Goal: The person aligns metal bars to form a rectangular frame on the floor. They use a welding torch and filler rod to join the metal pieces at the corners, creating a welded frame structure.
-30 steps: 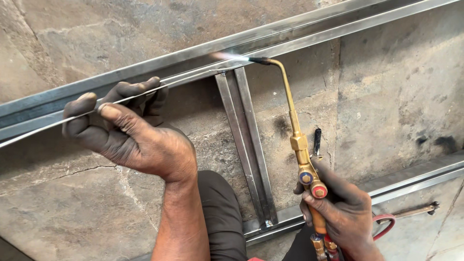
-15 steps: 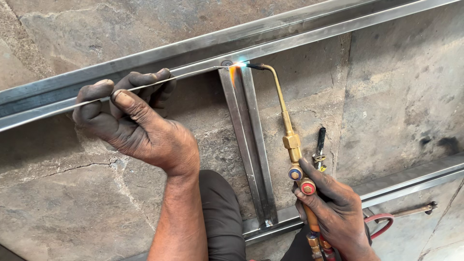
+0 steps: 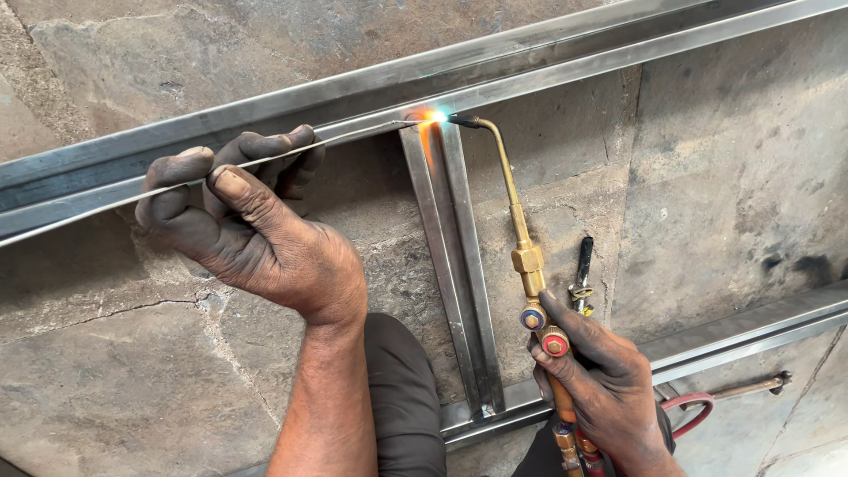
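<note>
A thin metal filler rod (image 3: 291, 150) is pinched between the thumb and fingers of the left hand (image 3: 252, 234), its tip held at the glowing orange joint (image 3: 430, 117) where a short steel cross-piece (image 3: 455, 265) meets the long upper steel rail (image 3: 495, 71). A brass gas torch (image 3: 517, 230) is gripped firmly by its handle in the right hand (image 3: 601, 380), with the bent nozzle aimed at the same joint and the small flame touching the metal. 2 round valve knobs, 1 blue and 1 red, are seen on the torch body just above the fingers. The frame is laid flat on a rough, cracked and stained concrete floor (image 3: 751, 185). A second steel rail (image 3: 751, 322) is joined to the cross-piece's lower end. A red hose (image 3: 685, 406) is seen curled beside the right wrist, and a small dark tool (image 3: 583, 265) lies on the floor just beside the torch
</note>
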